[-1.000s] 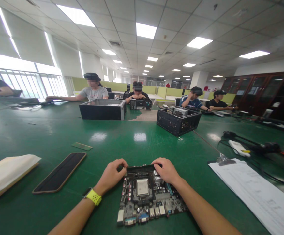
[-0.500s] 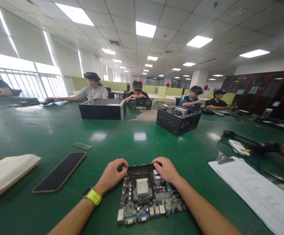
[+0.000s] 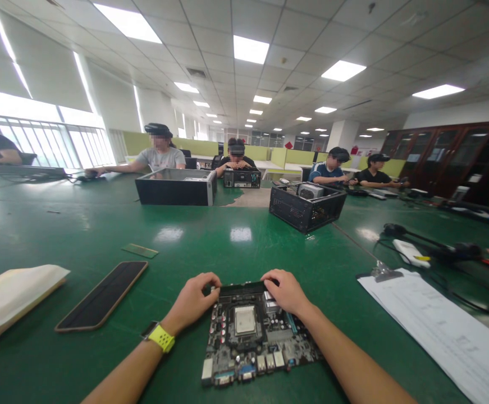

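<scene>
Fingers point(image 3: 208, 278) of the left hand point(image 3: 191, 298) curl into a loose ring, tips at the left end of the black strip point(image 3: 241, 290) along the far edge of the circuit board point(image 3: 265, 343). Those of the right hand point(image 3: 287, 293) bend over its other end; from where I stand, I can't tell whether either pinches or merely rests. Board and strip lie on the green table point(image 3: 101, 235). I'd match the force at both ends and avoid touching the silver square point(image 3: 245, 320).
</scene>
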A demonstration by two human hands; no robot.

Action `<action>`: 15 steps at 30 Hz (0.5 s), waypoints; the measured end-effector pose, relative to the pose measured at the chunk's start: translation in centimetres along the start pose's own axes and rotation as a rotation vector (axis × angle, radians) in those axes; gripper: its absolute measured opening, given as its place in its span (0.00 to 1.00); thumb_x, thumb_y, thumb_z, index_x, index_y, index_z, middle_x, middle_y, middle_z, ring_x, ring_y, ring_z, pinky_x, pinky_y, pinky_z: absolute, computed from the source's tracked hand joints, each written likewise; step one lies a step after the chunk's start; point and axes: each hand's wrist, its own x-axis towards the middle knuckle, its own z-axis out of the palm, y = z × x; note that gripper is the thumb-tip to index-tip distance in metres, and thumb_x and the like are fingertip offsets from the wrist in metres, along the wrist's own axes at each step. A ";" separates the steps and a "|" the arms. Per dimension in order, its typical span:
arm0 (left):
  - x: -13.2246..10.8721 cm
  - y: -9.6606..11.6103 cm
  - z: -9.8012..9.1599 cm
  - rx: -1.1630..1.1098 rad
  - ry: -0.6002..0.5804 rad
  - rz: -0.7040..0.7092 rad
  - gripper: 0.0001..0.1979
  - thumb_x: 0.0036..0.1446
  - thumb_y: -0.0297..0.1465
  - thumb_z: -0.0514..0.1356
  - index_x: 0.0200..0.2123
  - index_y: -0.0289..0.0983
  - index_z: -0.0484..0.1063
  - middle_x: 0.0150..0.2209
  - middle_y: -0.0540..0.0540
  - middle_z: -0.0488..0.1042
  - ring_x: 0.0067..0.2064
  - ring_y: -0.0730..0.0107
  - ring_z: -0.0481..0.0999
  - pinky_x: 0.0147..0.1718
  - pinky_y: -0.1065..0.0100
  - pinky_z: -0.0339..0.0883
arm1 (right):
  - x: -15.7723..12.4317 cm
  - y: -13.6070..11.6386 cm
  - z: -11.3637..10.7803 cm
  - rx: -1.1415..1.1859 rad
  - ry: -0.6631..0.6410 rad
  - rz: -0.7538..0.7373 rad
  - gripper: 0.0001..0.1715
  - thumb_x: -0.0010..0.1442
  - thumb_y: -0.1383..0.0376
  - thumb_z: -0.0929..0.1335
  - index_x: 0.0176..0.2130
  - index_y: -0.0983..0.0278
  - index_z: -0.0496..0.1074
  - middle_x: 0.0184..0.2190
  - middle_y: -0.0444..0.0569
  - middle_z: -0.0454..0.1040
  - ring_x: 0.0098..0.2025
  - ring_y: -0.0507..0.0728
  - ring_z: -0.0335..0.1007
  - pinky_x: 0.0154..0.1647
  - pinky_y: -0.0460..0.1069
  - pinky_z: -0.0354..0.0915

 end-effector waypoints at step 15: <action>-0.1 -0.3 0.1 -0.030 -0.015 0.003 0.06 0.53 0.30 0.54 0.31 0.37 0.71 0.32 0.49 0.74 0.36 0.67 0.73 0.38 0.67 0.64 | 0.0 -0.1 0.0 0.002 -0.009 0.012 0.13 0.57 0.64 0.62 0.37 0.59 0.75 0.37 0.44 0.77 0.41 0.54 0.69 0.46 0.48 0.59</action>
